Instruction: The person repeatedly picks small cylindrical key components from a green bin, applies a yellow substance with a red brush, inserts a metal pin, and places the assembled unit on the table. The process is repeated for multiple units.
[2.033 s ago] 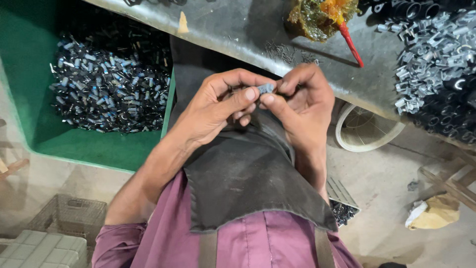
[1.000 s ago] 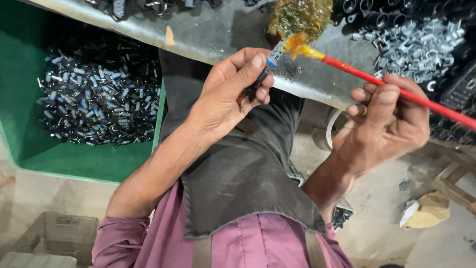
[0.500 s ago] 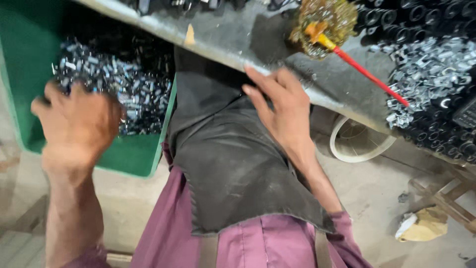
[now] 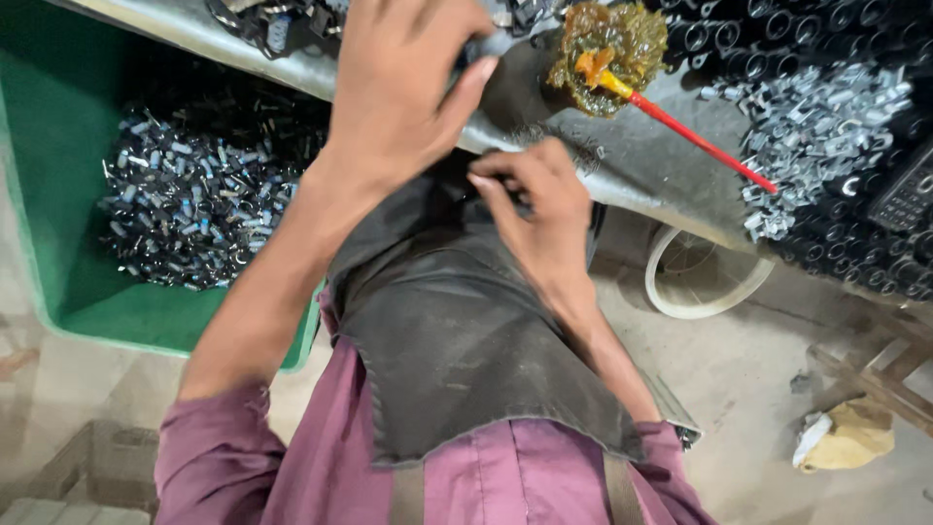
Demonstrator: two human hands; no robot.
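My left hand (image 4: 408, 87) reaches over the front edge of the grey workbench (image 4: 671, 194), palm down, toward dark metal parts (image 4: 282, 24) at its top edge; its fingertips are cut off by the frame. My right hand (image 4: 535, 224) hovers just below the bench edge, above my dark leather apron (image 4: 457, 331), with its fingers curled together; whether they pinch something is hidden. A red-handled brush (image 4: 695, 136) lies on the bench with its tip in a blob of amber grease (image 4: 607, 44), right of both hands.
A green bin (image 4: 39, 214) at my left holds several small silvery and dark metal pieces (image 4: 194, 194). Piles of silvery clips (image 4: 826, 107) and black tubes (image 4: 875, 253) crowd the right of the bench. A white ring (image 4: 709, 282) and a yellowish rag (image 4: 846, 433) lie on the floor.
My left hand has swung from over the green bin up to the bench top. My right hand has drawn back from the bench edge and curled its fingers.
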